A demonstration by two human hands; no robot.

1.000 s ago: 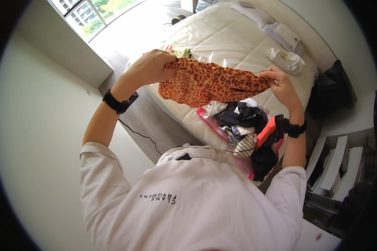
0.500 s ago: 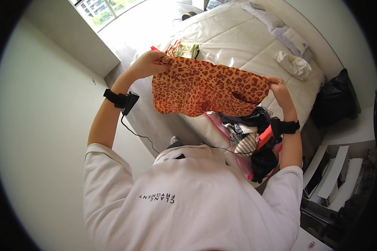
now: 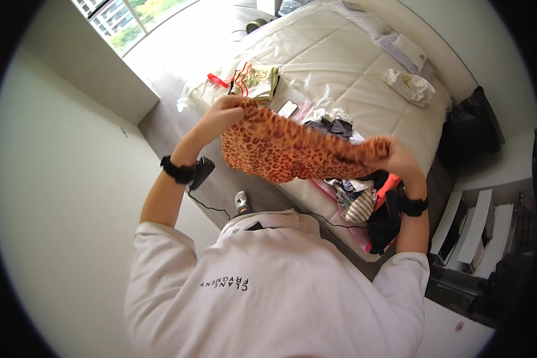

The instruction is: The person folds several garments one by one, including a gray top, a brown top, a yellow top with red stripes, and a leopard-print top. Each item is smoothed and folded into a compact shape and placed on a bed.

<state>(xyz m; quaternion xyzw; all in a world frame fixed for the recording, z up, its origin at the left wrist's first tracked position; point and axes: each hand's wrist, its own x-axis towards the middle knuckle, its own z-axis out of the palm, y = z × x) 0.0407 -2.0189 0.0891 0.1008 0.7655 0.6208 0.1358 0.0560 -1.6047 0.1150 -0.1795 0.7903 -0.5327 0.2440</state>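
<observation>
While both hands pinch its top corners, left hand (image 3: 224, 113), right hand (image 3: 397, 156), leopard-print cloth (image 3: 286, 149) stretched sideways, hanging down over the bed (image 3: 352, 59).

Home bedroom: cream quilted bed (image 3: 364, 65), clothes pile (image 3: 364, 197) on it, window (image 3: 131, 18), wood floor (image 3: 179, 119).
</observation>
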